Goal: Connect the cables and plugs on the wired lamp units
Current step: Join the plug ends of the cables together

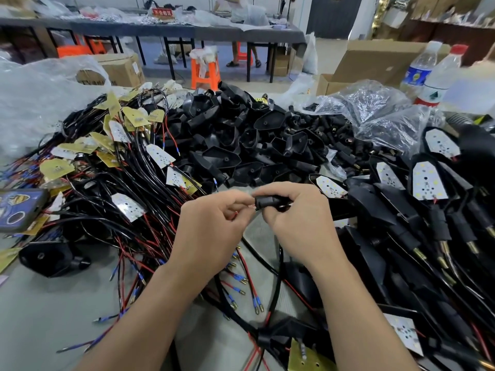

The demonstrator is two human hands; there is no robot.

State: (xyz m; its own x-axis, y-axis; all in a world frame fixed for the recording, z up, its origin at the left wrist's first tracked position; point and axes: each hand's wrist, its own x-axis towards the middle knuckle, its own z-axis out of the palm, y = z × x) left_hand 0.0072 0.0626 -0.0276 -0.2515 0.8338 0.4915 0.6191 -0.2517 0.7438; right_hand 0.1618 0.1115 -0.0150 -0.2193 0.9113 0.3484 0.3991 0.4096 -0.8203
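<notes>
Over the counter's [40, 303] near edge, the right hand [297, 223] grips a black plug [265, 202] and the left hand [214, 226] pinches a wire [236, 213] at its mouth, apparently mid-joining; next calls for a straight, firm push.

Black plug [267, 202]: short and dark, held roughly level above the desk. The left hand [214, 218] pinches its left end and the right hand [292, 218] is curled over the rest.
Wired boards [158, 155]: white and yellow LED plates on black and red leads, tangled in a heap at the left.
Wire ends [242, 281]: blue-sleeved brass tips, lying loose beneath the hands.
Lamp units [428, 180]: boards seated in black shells, stacked at the right.
Empty shells [227, 137]: black, piled behind.
</notes>
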